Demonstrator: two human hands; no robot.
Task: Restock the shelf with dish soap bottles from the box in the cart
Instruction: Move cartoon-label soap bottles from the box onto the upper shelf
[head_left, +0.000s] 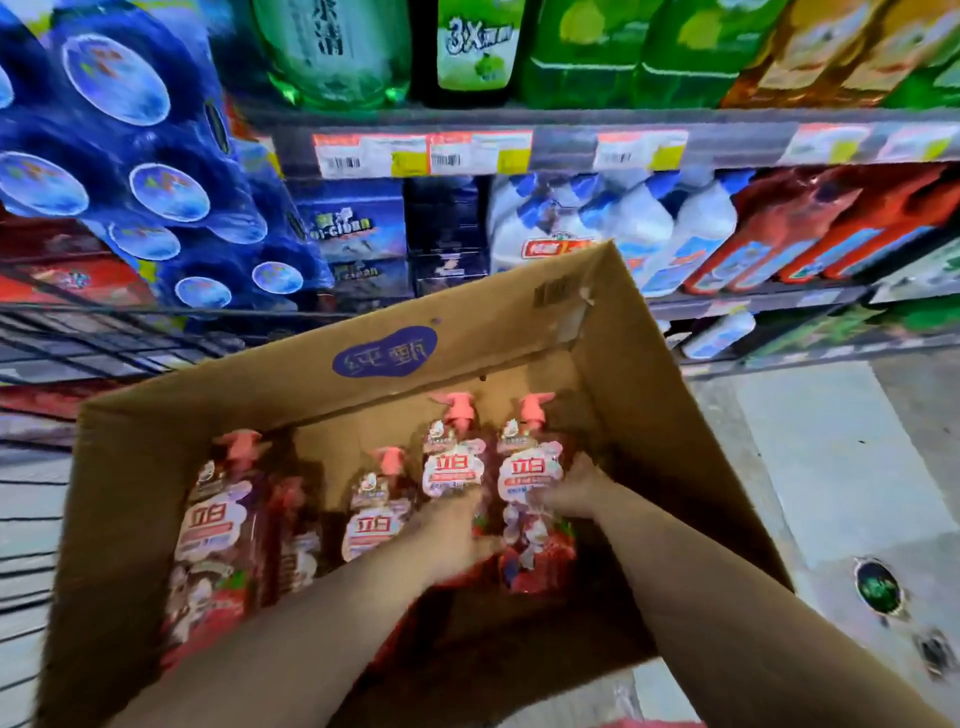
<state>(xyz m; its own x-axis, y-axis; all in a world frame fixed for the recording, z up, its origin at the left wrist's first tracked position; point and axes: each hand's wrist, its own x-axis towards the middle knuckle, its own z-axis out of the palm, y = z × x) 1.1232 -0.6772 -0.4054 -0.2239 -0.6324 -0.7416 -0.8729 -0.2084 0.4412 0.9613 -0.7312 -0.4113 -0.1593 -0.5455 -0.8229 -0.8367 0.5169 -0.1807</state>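
Cardboard box (218, 410): open-topped, sitting in the wire cart (119, 312), just in front of the shelf (571, 117).
Dish soap bottles (374, 514): inside the box, pink pump heads toward its far wall, long axes running away from the person.
Left hand (457, 530): blurred; fingers wrapped round the lower body of the second bottle from the right (453, 465).
Right hand (571, 491): fingers curled against the side of the rightmost bottle (530, 475), grasping it.

Red soap bottles (371, 519) standing in open cardboard box (311, 374) — pink pumps, white labels.
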